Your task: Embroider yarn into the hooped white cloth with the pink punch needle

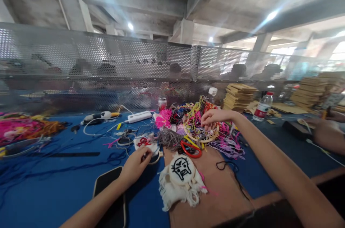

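Observation:
My left hand [137, 165] is closed, its fingers curled at the near edge of a small white cloth with a red pattern [144, 142] in a hoop; what the fingers hold, if anything, is hidden. Over a heap of tangled coloured yarn [172, 138] hangs my right hand [214, 118], fingers bent down and drawn together above a large wooden embroidery hoop [214, 138]. Anything pinched there is too small to make out. A hooped white cloth with a black stitched face [182, 170] lies in front, its edges frayed. Red-handled scissors [192, 149] lie between it and the yarn.
A phone [107, 185] lies under my left forearm. More yarn [24, 127] and a white power strip [139, 117] are on the blue table. Behind stand a can [162, 104], brown envelopes [238, 96] and a water bottle [262, 107]. Another person's hand [330, 134] is at right.

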Tool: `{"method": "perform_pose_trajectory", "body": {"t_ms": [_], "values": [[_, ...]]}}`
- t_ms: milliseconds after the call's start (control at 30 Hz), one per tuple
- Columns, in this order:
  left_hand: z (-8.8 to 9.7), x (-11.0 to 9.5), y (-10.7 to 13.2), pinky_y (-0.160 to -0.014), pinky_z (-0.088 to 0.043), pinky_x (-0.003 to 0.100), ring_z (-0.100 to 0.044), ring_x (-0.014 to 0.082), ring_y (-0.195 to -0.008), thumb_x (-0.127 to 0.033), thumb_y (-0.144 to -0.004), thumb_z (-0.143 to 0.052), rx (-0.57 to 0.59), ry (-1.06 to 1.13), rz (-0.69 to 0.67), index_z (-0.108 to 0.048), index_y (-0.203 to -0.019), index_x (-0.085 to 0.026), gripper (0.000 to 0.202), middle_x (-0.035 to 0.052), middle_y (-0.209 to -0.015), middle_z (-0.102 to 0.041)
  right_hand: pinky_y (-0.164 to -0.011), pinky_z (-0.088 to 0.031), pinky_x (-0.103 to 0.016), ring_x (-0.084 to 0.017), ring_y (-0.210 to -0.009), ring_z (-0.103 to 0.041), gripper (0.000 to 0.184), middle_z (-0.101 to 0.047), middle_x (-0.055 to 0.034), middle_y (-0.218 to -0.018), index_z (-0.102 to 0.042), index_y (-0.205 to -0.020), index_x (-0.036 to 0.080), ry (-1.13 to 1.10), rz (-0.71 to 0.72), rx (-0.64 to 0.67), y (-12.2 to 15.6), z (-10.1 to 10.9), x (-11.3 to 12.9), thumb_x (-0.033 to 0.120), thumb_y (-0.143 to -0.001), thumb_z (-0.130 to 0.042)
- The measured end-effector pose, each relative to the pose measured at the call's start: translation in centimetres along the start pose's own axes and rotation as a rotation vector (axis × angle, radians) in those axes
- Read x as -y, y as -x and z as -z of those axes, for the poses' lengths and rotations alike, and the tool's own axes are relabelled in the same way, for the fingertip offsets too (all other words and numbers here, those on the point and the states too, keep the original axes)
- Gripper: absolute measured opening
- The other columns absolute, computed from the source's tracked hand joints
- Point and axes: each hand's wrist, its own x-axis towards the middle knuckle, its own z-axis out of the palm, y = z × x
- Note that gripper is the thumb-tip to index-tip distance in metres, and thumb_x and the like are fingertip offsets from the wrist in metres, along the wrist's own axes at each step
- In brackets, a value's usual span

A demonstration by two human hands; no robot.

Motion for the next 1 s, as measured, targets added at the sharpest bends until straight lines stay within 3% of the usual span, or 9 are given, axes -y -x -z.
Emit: {"method": "perform_pose_trajectory", "body": {"t_ms": [100, 267, 467, 567, 667, 767, 900, 1000], "values": [[0.1, -0.3, -0.5, -0.058, -0.036, 0.023, -0.049, 0.0140, -0.062, -0.038, -0.080, -0.044, -0.052, 0.145, 0.039, -0.056, -0.077, -0.018, 0.023, 0.0006, -0.071, -0.056, -0.068, -0.049, -0.028, -0.014, -0.070, -0.064, 0.028, -0.068, -0.0081, -0.081, -0.060, -0.085, 0.013, -0.089, 0.102, -0.018, 0.1, -1.4, -0.9, 0.039, -0.072, -0.059], [1.0, 0.3, -1.4, -0.043, -0.029, 0.019, -0.040, 0.0078, -0.043, -0.043, -0.072, -0.053, -0.021, 0.453, 0.224, -0.054, -0.072, -0.015, 0.028, -0.0041, -0.056, -0.050, -0.069, -0.049, -0.029, -0.015, -0.072, -0.065, 0.030, -0.069, -0.0090, -0.082, -0.059, -0.085, 0.013, -0.159, 0.189, -0.074, 0.1, -3.3, -1.6, 0.040, -0.073, -0.059], [3.6, 1.8, -1.9, -0.035, -0.021, 0.014, -0.040, 0.0048, -0.037, -0.033, -0.065, -0.064, -0.049, 0.686, 0.404, -0.054, -0.077, -0.014, 0.025, -0.0017, -0.057, -0.057, -0.066, -0.050, -0.028, -0.015, -0.067, -0.065, 0.026, -0.069, -0.0073, -0.077, -0.057, -0.083, 0.013, -0.351, 0.289, -0.186, -0.5, -5.2, -1.5, 0.036, -0.071, -0.063], [3.4, 1.3, -2.9, -0.033, -0.018, 0.013, -0.039, 0.0043, -0.035, -0.021, -0.062, -0.067, -0.119, 1.002, 0.491, -0.052, -0.078, -0.015, 0.023, -0.0020, -0.054, -0.057, -0.061, -0.049, -0.023, -0.012, -0.061, -0.064, 0.023, -0.068, -0.0037, -0.073, -0.056, -0.082, 0.015, -0.590, 0.385, -0.309, -2.7, -7.1, -1.0, 0.032, -0.069, -0.066], [2.1, 0.4, -4.0, -0.033, -0.020, 0.013, -0.040, 0.0037, -0.037, -0.017, -0.062, -0.067, -0.110, 1.087, 0.469, -0.052, -0.076, -0.014, 0.021, -0.0018, -0.054, -0.057, -0.054, -0.048, -0.018, -0.008, -0.056, -0.062, 0.020, -0.067, 0.0013, -0.070, -0.054, -0.080, 0.019, -0.976, 0.438, -0.378, -5.6, -10.6, 0.0, 0.029, -0.069, -0.067], [0.6, -0.1, -4.0, -0.040, -0.032, 0.014, -0.049, 0.0047, -0.046, -0.019, -0.065, -0.068, -0.079, 1.160, 0.383, -0.058, -0.087, -0.013, 0.025, 0.0035, -0.068, -0.064, -0.042, -0.041, -0.014, -0.004, -0.042, -0.054, 0.022, -0.066, 0.0040, -0.066, -0.053, -0.081, 0.019, -1.150, 0.464, -0.256, -7.7, -14.7, 0.8, 0.032, -0.070, -0.066], [-0.2, -0.2, -2.8, -0.062, -0.045, 0.020, -0.062, 0.0136, -0.076, -0.023, -0.069, -0.067, 0.038, 1.188, 0.347, -0.064, -0.097, -0.012, 0.031, 0.0100, -0.088, -0.068, -0.047, -0.044, -0.018, -0.009, -0.048, -0.061, 0.027, -0.068, -0.0020, -0.070, -0.051, -0.080, 0.016, -0.952, 0.414, 0.043, -7.9, -18.6, 1.0, 0.035, -0.069, -0.066], [-0.2, -0.8, -2.3, -0.080, -0.045, 0.026, -0.057, 0.0201, -0.100, -0.029, -0.075, -0.061, 0.096, 1.256, 0.323, -0.063, -0.101, -0.013, 0.031, 0.0123, -0.106, -0.064, -0.051, -0.045, -0.019, -0.011, -0.054, -0.064, 0.028, -0.067, -0.0035, -0.070, -0.049, -0.081, 0.015, -0.871, 0.369, 0.092, -6.9, -19.9, 1.2, 0.036, -0.070, -0.065]]}}
